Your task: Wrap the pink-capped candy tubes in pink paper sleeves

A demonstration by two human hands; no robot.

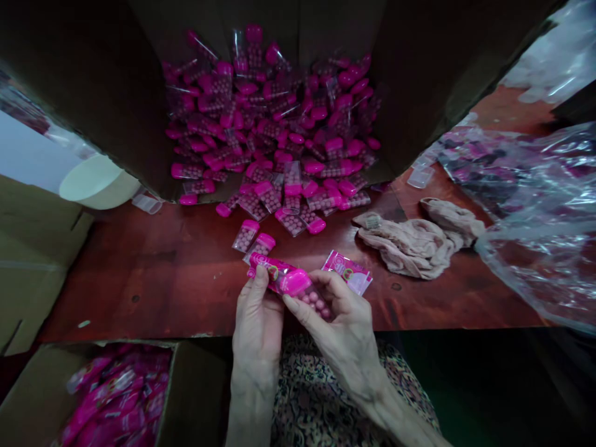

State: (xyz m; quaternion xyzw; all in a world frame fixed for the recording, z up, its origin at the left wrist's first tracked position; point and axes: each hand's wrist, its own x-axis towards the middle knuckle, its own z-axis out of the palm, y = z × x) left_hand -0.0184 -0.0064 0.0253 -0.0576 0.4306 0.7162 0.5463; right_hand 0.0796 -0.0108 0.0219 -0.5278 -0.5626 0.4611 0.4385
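Observation:
My left hand point(259, 310) pinches a pink printed wrapper sleeve point(270, 270) between thumb and fingers. In my right hand point(347, 316) is a clear candy container point(317, 302) with a pink cap, full of round pink candies. Its capped end meets the sleeve's right end; how far it reaches inside I cannot tell. Just beyond my left hand, two more filled candy containers point(245, 236) lie on the table. Behind my right hand, flat pink printed wrappers point(349, 271) rest on the wood.
A large cardboard box point(419, 74) lies open toward me, with many filled containers point(279, 136) spilling out. A crumpled cloth point(419, 245) and plastic bags point(544, 230) are at right. A white bowl point(100, 183) stands left; below it, a carton point(198, 385) holds wrapped packs point(121, 397).

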